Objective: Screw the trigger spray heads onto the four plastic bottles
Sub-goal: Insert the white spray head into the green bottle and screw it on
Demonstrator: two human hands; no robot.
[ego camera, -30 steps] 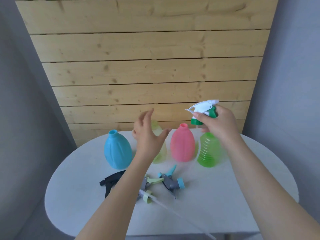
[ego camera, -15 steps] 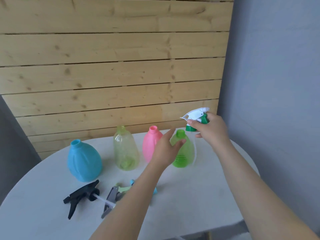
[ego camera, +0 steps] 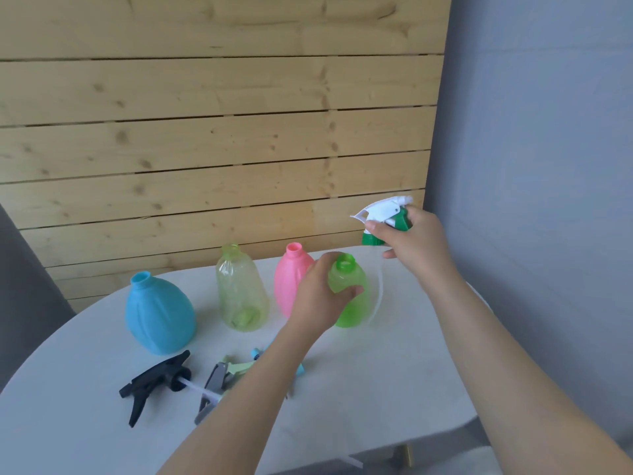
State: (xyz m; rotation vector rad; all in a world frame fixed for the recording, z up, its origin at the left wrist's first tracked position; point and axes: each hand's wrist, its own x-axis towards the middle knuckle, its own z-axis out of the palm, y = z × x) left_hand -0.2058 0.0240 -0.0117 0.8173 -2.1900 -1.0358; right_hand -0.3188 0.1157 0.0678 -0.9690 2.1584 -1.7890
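Four open bottles stand in a row on the white table (ego camera: 394, 378): blue (ego camera: 159, 313), pale yellow-green (ego camera: 241, 289), pink (ego camera: 291, 279) and bright green (ego camera: 352, 293). My left hand (ego camera: 322, 296) grips the bright green bottle around its upper body. My right hand (ego camera: 414, 241) holds a white and green trigger spray head (ego camera: 383, 217) above and to the right of that bottle's neck; its clear dip tube (ego camera: 378, 286) hangs down beside the bottle. A black spray head (ego camera: 154, 382), a grey and pale green one (ego camera: 222, 375) and a light blue one (ego camera: 257, 354), partly hidden by my left forearm, lie on the table.
A wooden slat wall (ego camera: 222, 132) rises behind the table, and a grey wall (ego camera: 548, 166) stands to the right. The table's curved edge runs close on the right and front.
My left hand reached right and closed around the bright green bottle. My right hand kept the spray head raised near the bottle's neck. The view swung to the right.
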